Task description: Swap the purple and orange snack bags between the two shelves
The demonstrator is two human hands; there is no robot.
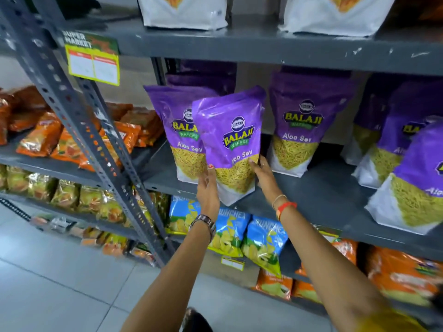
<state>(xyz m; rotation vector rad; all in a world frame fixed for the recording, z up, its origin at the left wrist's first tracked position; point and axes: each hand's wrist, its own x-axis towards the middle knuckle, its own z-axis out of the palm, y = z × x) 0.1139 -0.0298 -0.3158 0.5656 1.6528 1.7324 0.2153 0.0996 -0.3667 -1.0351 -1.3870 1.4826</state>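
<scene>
A purple Aloo Sev bag [230,144] stands tilted at the front edge of the grey middle shelf [311,192]. My left hand [208,190] grips its lower left side and my right hand [262,173] grips its lower right side. More purple bags stand behind and beside it: one just behind on the left [172,121], one to the right [302,125], and several at far right [412,178]. Orange snack bags [60,142] lie piled on the neighbouring rack's shelf to the left. More orange bags [402,274] sit on the lower shelf at the right.
A slanted perforated steel upright [79,121] separates the two racks. White bags [184,10] stand on the top shelf. Blue chip bags [230,233] fill the shelf below the purple ones. A yellow price tag [93,65] hangs at upper left. Grey floor tiles lie below.
</scene>
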